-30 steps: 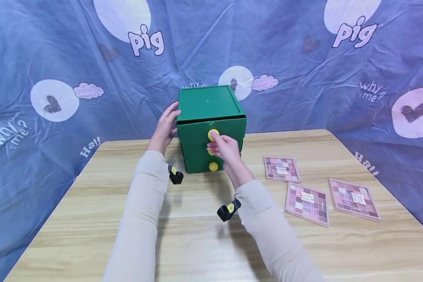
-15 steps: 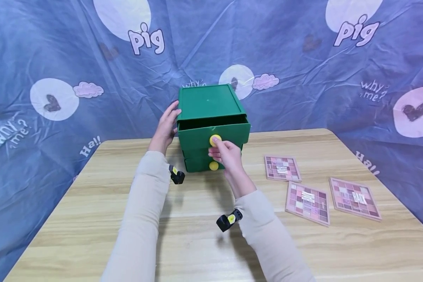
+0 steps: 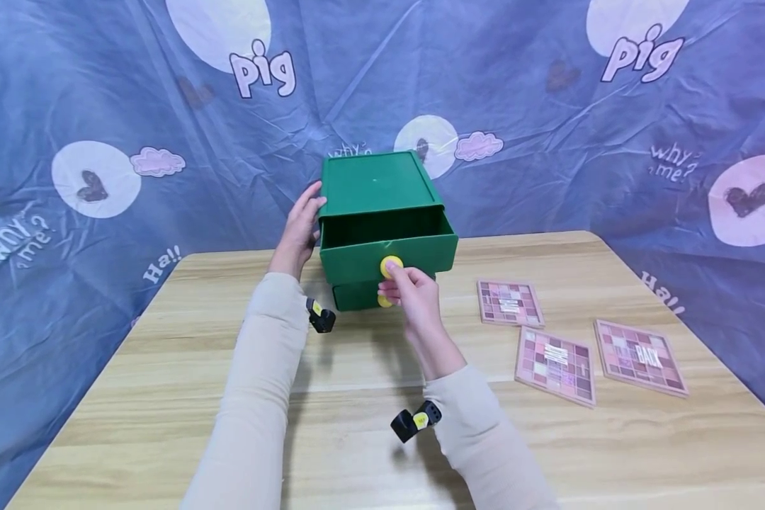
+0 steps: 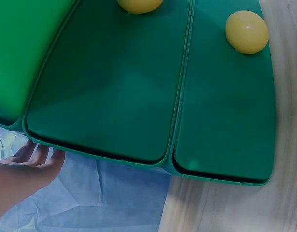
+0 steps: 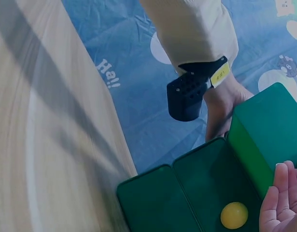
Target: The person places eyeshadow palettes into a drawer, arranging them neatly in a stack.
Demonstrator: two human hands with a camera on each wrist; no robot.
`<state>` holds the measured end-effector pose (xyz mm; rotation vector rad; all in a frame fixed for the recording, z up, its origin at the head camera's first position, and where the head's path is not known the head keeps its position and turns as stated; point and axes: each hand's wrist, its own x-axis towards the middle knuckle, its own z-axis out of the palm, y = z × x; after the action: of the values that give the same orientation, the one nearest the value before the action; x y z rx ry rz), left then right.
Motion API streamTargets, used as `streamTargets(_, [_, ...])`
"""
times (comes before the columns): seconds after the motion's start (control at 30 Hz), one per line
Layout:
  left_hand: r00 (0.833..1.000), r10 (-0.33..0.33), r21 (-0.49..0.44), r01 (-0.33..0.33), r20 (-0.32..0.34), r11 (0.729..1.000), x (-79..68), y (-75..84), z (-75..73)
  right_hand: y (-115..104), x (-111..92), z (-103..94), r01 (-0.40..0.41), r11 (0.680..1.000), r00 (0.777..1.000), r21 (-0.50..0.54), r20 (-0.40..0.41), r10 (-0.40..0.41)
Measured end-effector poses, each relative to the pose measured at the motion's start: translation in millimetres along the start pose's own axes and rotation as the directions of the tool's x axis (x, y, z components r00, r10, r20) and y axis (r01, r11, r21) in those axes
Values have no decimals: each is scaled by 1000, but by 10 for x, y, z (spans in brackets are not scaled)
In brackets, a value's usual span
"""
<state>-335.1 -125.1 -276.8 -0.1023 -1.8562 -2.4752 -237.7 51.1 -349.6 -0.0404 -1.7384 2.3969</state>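
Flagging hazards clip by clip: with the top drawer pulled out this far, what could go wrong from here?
1. The top drawer is well out; the right hand pinching its knob could pull it free of the box.
2. The left hand only rests on the box's side, so the box might slide or tip forward.
3. A dropped drawer could land on the palettes nearby.

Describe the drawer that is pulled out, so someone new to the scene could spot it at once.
On the wooden table, against the blue printed backdrop, stands a green drawer cabinet. Its top drawer juts forward with its dark inside showing, and the right hand pinches its yellow knob. The lower drawers beneath sit flush and closed, which sets it apart.
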Motion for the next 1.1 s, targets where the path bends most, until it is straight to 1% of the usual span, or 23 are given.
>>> streamTargets(0.03, [1000,1,-2,-1,-1,1000,2,-2,-2,-94,-86,27,-4,1000,1000,2,-7,4])
streamTargets(0.13, [1000,-2,-8,2,-10,1000,6,-8,-7,-242,-244,67,-12,1000,1000,7,-15,12])
streamTargets(0.17, [1000,-5,-9,5,-13,1000,7,-10,-10,-276,-282,73,-20,1000,1000,12,-15,20])
streamTargets(0.2, [1000,-7,-9,7,-16,1000,8,-12,-12,-357,-351,100,-44,999,999,1,-29,44])
streamTargets(0.33, [1000,-14,-4,14,-23,1000,15,-19,-20,-393,-424,114,-66,998,997,15,-31,66])
streamTargets(0.37, [1000,-12,0,12,-23,1000,16,-19,-20,-374,-430,114,-56,998,998,13,-34,56])
streamTargets(0.43, [1000,-6,8,6,-20,1000,19,-21,-23,-356,-453,94,-14,999,1000,39,-7,15])
streamTargets(0.5, [1000,0,14,0,-16,1000,22,-21,-26,-92,-319,17,20,999,1000,49,6,-20])
streamTargets(0.6, [1000,12,16,-11,-12,1000,28,-19,-30,400,-42,-130,54,997,998,54,24,-56])
streamTargets(0.67, [1000,17,13,-17,-11,1000,32,-18,-32,768,168,-209,63,998,998,27,-2,-63])
streamTargets(0.77, [1000,22,13,-22,-9,1000,35,-15,-36,933,235,-242,85,996,996,33,-19,-84])
streamTargets(0.87, [1000,22,14,-22,-2,1000,39,-12,-35,954,209,-245,93,995,995,47,-33,-91])
streamTargets(1.1, [1000,12,13,-12,-5,1000,45,-21,-44,955,132,-258,80,996,996,31,-41,-78])
